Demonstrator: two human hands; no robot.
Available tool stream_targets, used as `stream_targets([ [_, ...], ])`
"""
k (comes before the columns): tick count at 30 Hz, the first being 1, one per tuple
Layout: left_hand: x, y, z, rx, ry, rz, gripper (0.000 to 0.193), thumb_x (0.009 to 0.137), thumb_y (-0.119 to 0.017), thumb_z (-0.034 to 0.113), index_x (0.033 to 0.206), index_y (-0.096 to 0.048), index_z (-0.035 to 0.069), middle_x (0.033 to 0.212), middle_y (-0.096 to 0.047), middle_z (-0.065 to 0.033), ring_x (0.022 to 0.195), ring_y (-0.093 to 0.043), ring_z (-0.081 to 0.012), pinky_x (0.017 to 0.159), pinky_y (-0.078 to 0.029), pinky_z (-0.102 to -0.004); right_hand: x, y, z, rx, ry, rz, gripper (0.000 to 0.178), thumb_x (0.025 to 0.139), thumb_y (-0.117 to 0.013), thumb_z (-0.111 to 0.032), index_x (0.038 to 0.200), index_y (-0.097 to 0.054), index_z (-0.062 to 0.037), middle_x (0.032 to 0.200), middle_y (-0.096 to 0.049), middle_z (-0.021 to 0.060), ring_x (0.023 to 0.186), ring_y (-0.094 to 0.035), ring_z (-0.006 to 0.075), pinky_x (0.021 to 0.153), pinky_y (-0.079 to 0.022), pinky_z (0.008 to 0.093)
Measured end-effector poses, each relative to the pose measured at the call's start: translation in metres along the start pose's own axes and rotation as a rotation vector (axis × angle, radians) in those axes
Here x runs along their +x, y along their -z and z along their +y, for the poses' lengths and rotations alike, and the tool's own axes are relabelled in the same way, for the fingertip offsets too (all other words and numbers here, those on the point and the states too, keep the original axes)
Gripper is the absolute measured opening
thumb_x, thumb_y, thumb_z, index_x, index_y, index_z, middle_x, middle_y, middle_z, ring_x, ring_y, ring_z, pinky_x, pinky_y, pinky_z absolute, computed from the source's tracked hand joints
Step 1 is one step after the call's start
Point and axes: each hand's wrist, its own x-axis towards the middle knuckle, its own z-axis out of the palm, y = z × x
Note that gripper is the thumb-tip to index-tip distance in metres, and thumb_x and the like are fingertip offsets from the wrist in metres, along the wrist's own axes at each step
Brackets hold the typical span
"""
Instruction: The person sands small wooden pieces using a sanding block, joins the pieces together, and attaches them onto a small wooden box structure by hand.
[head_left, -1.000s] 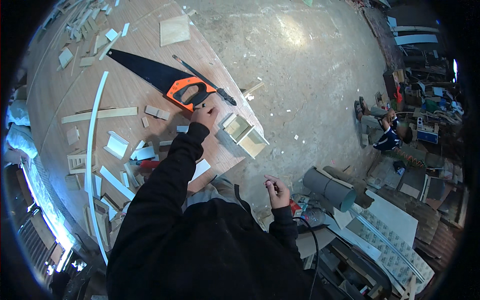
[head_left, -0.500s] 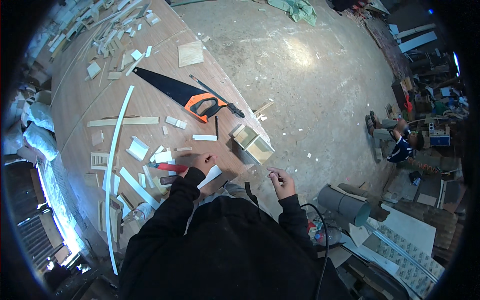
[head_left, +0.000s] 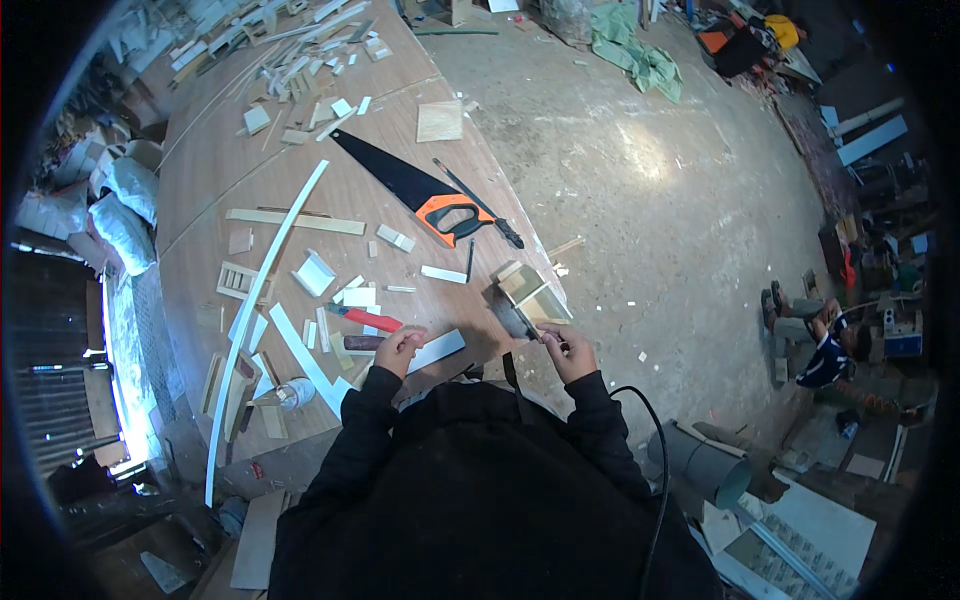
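My left hand (head_left: 401, 347) rests at the near edge of the wooden worktable (head_left: 300, 190), fingers curled on the end of a short white strip (head_left: 438, 349). A dark brown handle (head_left: 358, 342) lies just to its left. My right hand (head_left: 565, 350) is at the table's near right corner, pinching a small dark tool (head_left: 522, 322) whose grey head points at a small open wooden box (head_left: 531, 291). Farther back lies a handsaw (head_left: 425, 200) with a black blade and an orange handle, untouched.
Wood offcuts, white pieces, a red-handled tool (head_left: 366, 318) and a long bent white strip (head_left: 268, 290) litter the table. A black cable (head_left: 655, 450) runs by my right arm. A person (head_left: 825, 345) sits on the concrete floor at right; a grey pipe (head_left: 705, 465) lies nearer.
My left hand has come back from the saw's orange handle to the table's near edge. My right hand has risen from beside my body to the table corner and now pinches the tool.
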Motion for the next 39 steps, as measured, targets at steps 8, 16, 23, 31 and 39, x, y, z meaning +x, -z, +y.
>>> stream_targets([
  [8, -0.034, 0.014, -0.011, -0.172, 0.071, 0.095, 0.025, 0.099, -0.052, 0.018, 0.114, -0.064, 0.003, 0.096, -0.068, -0.0042, 0.081, -0.060, -0.0089, 0.069, -0.048, -0.0237, 0.014, -0.024, 0.002, -0.002, 0.124, -0.177, 0.021, 0.092, -0.061, -0.013, 0.110, -0.068, -0.0073, 0.095, -0.069, 0.0107, 0.080, -0.067, 0.0181, 0.068, -0.050, 0.0292],
  [16, -0.047, 0.014, -0.030, -0.225, 0.064, 0.082, 0.025, 0.096, -0.057, 0.021, 0.115, -0.064, 0.007, 0.091, -0.065, -0.0019, 0.077, -0.057, -0.0069, 0.067, -0.046, -0.0220, 0.022, -0.046, -0.017, -0.091, 0.189, -0.334, 0.020, 0.090, -0.061, -0.010, 0.109, -0.068, -0.0060, 0.096, -0.068, 0.0116, 0.075, -0.064, 0.0215, 0.067, -0.050, 0.0312],
  [23, -0.072, 0.022, 0.065, -0.254, -0.159, -0.171, 0.040, 0.097, -0.057, 0.034, 0.124, -0.060, 0.006, 0.116, -0.062, -0.0090, 0.101, -0.059, -0.0157, 0.089, -0.047, -0.0292, 0.033, -0.070, -0.043, 0.126, 0.312, -0.722, 0.039, 0.092, -0.061, -0.012, 0.131, -0.055, -0.0096, 0.128, -0.057, 0.0095, 0.107, -0.060, 0.0175, 0.077, -0.051, 0.0283],
  [31, -0.106, 0.022, 0.173, -0.589, -0.417, -0.296, 0.071, 0.094, -0.043, 0.062, 0.128, -0.056, 0.001, 0.139, -0.045, -0.0135, 0.124, -0.047, -0.0252, 0.099, -0.041, -0.0382, 0.004, -0.097, -0.144, 0.481, 0.450, -1.077, 0.084, 0.089, -0.067, -0.028, 0.152, -0.016, -0.0068, 0.157, -0.003, 0.0188, 0.144, -0.009, 0.0306, 0.109, -0.029, 0.0426],
  [39, -0.110, 0.011, 0.160, -0.777, -0.395, -0.344, 0.085, 0.097, -0.025, 0.064, 0.055, -0.064, 0.001, 0.067, -0.043, -0.0024, 0.081, -0.046, -0.0188, 0.080, -0.036, -0.0327, -0.018, -0.094, -0.162, 0.058, 0.663, -1.093, 0.068, 0.088, -0.066, -0.043, 0.135, -0.042, -0.0003, 0.133, -0.042, 0.0215, 0.126, -0.041, 0.0328, 0.104, -0.037, 0.0382],
])
